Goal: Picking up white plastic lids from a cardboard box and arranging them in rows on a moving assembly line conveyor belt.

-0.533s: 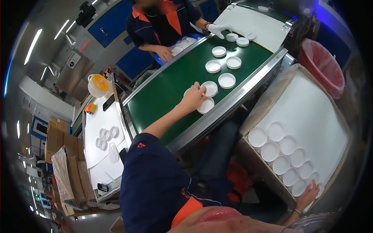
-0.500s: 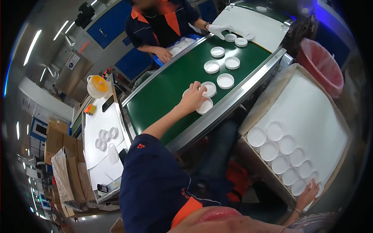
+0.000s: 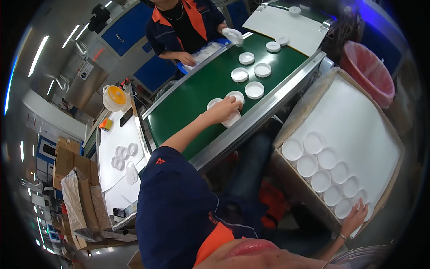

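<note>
Several shallow white round lids (image 3: 254, 90) lie on the green conveyor belt (image 3: 179, 121). My left hand (image 3: 224, 110) reaches over the belt, its fingers curled on a white lid (image 3: 234, 96) in a small cluster. Another lid (image 3: 231, 119) sits under its near side, and one more (image 3: 214, 103) lies just beyond the wrist. At lower right, my right hand (image 3: 354, 219) is in a cardboard box (image 3: 394, 179), fingers closed at the edge of a white lid (image 3: 368, 212) at the end of the rows. The fingers partly hide that lid.
Across the belt a co-worker's gloved hand (image 3: 233, 36) hovers near the far edge; a blue basin (image 3: 182, 68) of white pieces stands beside them. A metal rail (image 3: 264, 112) borders the belt. A pink bin (image 3: 367, 76) stands behind the box. Lids sit on a side table (image 3: 112, 179).
Lids on the belt have shifted toward the lower left. My left fingers have drawn closer together over the cluster. The co-worker's gloved hand has lifted back from the lids. My right hand has barely moved.
</note>
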### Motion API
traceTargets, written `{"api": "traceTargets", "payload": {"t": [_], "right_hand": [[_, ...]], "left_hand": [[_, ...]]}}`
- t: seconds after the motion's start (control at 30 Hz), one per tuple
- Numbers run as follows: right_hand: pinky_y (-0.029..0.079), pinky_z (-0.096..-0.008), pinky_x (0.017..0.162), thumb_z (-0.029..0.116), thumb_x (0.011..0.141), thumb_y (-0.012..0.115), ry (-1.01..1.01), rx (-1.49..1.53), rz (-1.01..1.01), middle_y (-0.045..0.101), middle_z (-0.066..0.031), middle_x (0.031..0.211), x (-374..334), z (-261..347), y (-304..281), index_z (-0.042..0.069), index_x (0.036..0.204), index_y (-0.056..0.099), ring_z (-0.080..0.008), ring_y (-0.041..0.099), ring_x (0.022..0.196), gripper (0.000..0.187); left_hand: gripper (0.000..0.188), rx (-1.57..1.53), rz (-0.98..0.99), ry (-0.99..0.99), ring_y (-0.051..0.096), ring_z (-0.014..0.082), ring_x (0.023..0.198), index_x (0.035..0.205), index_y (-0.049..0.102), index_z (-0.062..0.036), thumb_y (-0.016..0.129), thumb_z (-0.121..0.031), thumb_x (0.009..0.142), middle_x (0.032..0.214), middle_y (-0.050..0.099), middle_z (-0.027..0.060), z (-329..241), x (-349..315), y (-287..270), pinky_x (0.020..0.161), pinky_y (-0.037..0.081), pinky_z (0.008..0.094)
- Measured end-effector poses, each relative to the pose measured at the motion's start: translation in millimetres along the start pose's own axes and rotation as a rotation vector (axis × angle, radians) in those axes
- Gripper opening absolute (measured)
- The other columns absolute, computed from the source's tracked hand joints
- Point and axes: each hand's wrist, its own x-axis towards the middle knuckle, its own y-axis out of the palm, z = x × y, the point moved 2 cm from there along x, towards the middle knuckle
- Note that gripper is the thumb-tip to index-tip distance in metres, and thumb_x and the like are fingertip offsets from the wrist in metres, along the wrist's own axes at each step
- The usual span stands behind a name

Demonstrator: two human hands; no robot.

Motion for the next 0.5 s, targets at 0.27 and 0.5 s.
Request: {"api": "traceTargets", "payload": {"t": [0.27, 0.5], "right_hand": [[0.043, -0.0431, 0.093, 0.022, 0.098, 0.051, 0.024, 0.040, -0.015, 0.049, -0.0276, 0.128, 5.2, 2.3, 8.3, 0.009, 0.125, 0.061, -0.0403, 0.053, 0.111, 0.032], [0.047, -0.0392, 0.088, 0.025, 0.098, 0.050, -0.045, -0.071, -0.067, 0.050, -0.0261, 0.127, 3.3, 12.5, -7.9, 0.013, 0.125, 0.062, -0.0357, 0.057, 0.107, 0.032]], "left_hand": [[0.043, -0.118, -0.185, -0.086, 0.053, 0.0373, 0.114, 0.125, 0.049, -0.0116, 0.059, 0.001, 0.084, 0.120, 0.057, 0.0187, -1.8, -8.6, -15.7, 0.095, 0.044, 0.0433], [0.059, -0.067, -0.268, -0.162, 0.055, 0.0404, 0.104, 0.135, 0.048, -0.0168, 0.055, 0.007, 0.082, 0.112, 0.057, 0.0201, 11.5, 13.1, -7.5, 0.091, 0.044, 0.0447]]}}
